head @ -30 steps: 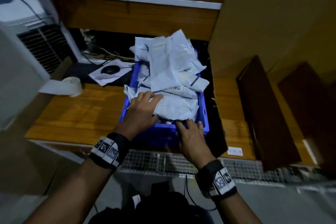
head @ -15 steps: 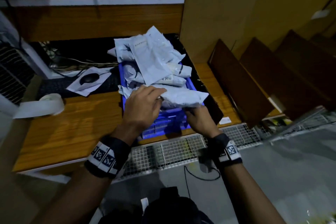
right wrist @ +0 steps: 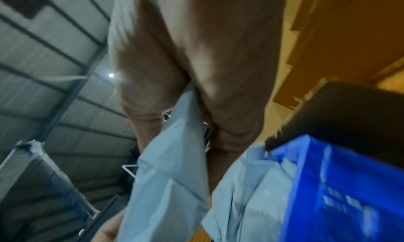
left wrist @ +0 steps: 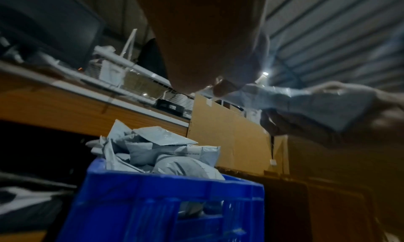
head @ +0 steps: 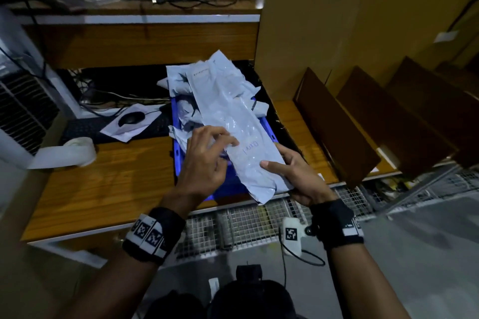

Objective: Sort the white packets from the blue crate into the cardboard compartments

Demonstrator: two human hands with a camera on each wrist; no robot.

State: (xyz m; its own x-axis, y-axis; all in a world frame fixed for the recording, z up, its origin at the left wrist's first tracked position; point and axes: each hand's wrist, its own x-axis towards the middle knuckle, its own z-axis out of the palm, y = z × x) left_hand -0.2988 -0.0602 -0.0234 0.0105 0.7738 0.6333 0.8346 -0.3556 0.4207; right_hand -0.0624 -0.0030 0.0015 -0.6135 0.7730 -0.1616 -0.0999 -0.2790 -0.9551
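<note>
The blue crate [head: 177, 153] stands on the wooden desk, heaped with white packets [head: 207, 85]; the left wrist view shows the same crate [left wrist: 164, 202] and heap [left wrist: 170, 156]. One long white packet [head: 248, 153] is raised over the crate's near end. My right hand [head: 298, 176] grips its near right side, thumb on top and fingers beneath. My left hand [head: 207, 158] pinches its left edge with curled fingers. The held packet [right wrist: 170, 185] hangs below my right palm beside the crate [right wrist: 349, 194]. Brown cardboard dividers [head: 337, 127] form compartments at the right.
A tall cardboard wall [head: 337, 21] rises behind the compartments. On the desk's left lie a white tape roll [head: 75, 150], a black mouse [head: 131, 118] on paper and a keyboard [head: 85, 128]. Wire mesh [head: 246, 223] runs below the desk's front edge.
Both hands reached into the crate's near end, took hold of a long packet and lifted it out toward me. My view has swung right, showing more of the compartments.
</note>
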